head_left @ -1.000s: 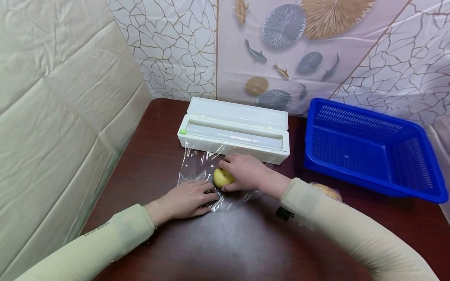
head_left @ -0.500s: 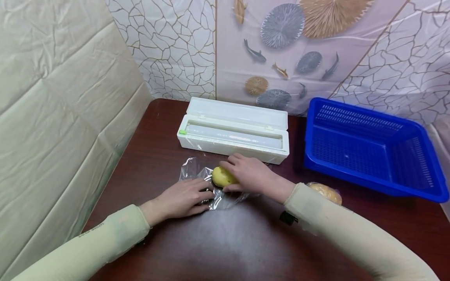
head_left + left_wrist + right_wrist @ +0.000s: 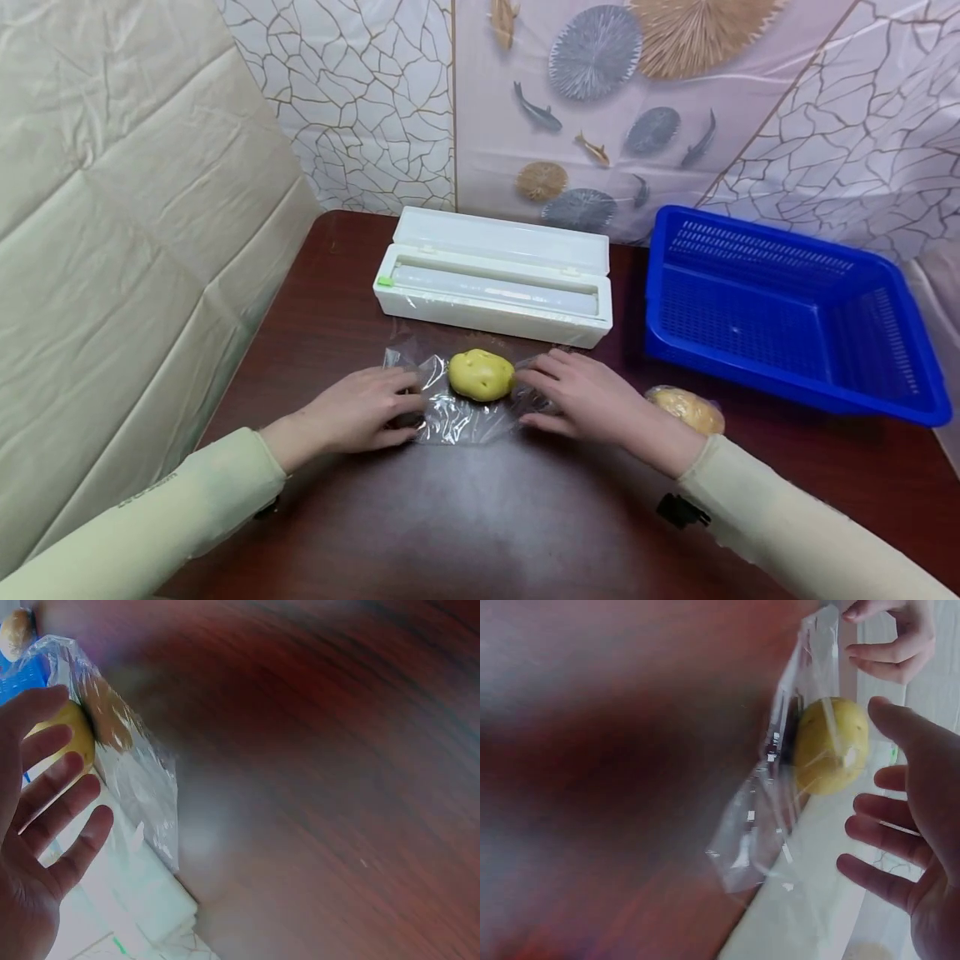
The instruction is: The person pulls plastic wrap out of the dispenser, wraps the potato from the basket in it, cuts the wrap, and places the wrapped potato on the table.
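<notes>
A yellow potato (image 3: 482, 375) lies on a sheet of clear cling film (image 3: 452, 423) on the table. My left hand (image 3: 351, 414) is at the film's left edge, its fingers loosely bent; in the left wrist view the left hand (image 3: 52, 817) shows fingers spread apart. On the other side, my right hand (image 3: 588, 402) hovers over the film's right part, fingertips close beside the potato. In the right wrist view the right hand (image 3: 922, 817) has spread, relaxed fingers, with the potato (image 3: 832, 746) just past the thumb. Neither hand grips anything.
Behind the potato stands a white cling film box (image 3: 491, 323), lid raised, with a film roll (image 3: 495, 288) inside and a green piece at its left end. A blue basket (image 3: 757, 385) stands at the right. A film-wrapped yellowish, rounded item (image 3: 686, 408) lies beside my right wrist.
My right hand has let go of the potato and drawn back to the right. My left hand has moved left. The film has come down from the box and lies lower around the potato.
</notes>
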`<state>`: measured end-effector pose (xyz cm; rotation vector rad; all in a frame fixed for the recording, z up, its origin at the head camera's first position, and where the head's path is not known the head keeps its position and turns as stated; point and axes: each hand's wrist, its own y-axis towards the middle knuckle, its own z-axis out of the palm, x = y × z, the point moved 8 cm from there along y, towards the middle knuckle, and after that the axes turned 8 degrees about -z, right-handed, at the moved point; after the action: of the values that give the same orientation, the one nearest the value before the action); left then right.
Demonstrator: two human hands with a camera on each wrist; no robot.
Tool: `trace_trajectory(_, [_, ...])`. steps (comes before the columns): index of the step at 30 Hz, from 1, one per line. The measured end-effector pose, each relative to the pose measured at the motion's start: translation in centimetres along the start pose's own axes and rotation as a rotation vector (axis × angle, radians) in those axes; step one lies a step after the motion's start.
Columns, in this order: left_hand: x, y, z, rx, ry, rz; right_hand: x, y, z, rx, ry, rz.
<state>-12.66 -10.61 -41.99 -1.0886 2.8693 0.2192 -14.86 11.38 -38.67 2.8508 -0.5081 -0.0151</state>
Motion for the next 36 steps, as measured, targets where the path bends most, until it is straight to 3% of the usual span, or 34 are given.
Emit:
trace_trajectory(6, [0.6, -1.0, 0.2, 0.045, 0.000, -0.023, 1.1, -2.3, 0.2, -0.033, 0.027, -0.038])
trace_trajectory(17, [1.2, -2.1, 1.1, 0.045, 0.025, 0.001, 2.3, -4.7, 1.0, -0.113, -0.015, -0.129])
trace_trajectory(26, [1.6, -2.7, 1.3, 0.046, 0.026, -0.013, 1.9, -6.1, 0.8, -0.166, 0.055, -0.058])
trace_trajectory(36, [1.8, -2.9, 0.6, -0.052, 0.028, -0.004, 1.1, -7.1, 0.6, -0.182, 0.160, 0.031])
